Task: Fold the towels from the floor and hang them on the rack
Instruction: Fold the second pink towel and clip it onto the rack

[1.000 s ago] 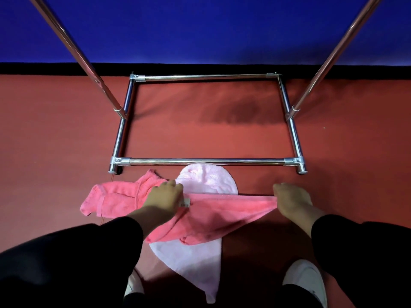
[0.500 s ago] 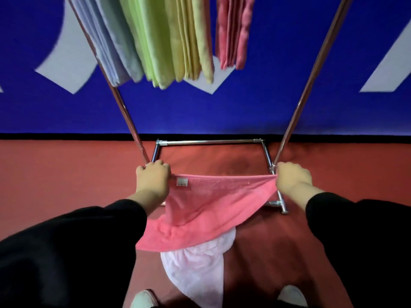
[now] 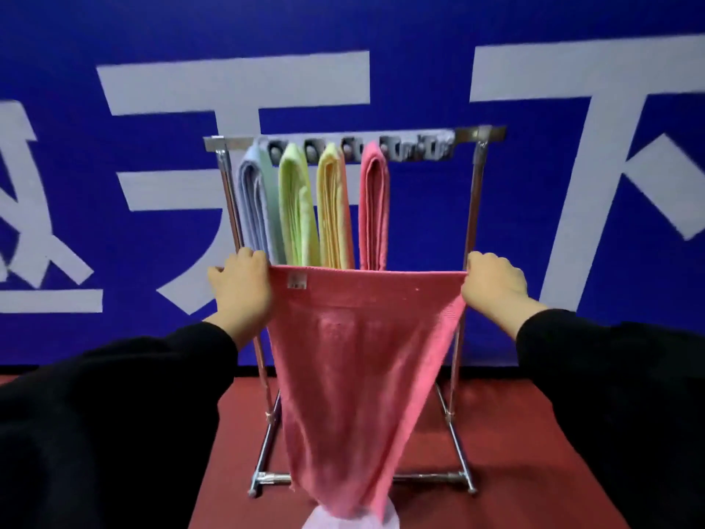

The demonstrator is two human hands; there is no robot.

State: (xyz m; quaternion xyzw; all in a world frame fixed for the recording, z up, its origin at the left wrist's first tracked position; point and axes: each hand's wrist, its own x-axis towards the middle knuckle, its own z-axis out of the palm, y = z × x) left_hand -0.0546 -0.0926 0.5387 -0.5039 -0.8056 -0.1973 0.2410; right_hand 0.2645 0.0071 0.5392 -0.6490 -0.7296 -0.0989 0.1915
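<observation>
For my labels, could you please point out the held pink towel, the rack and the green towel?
Pink towel [image 3: 354, 360]: head view, middle of cloth.
Rack [image 3: 472, 200]: head view, right upright.
Green towel [image 3: 297, 208]: head view, folded middle.

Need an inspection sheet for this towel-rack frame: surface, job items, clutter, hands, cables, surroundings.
Surface: red floor, rack base standing on it.
Job's things: pink towel held spread by its top corners; pale towel on the floor; four folded towels hanging on the rack.
Clutter: nothing seen.
Grippers: left hand and right hand each grip a corner.
Cables: nothing seen.
Surroundings: blue wall with large white characters.
</observation>
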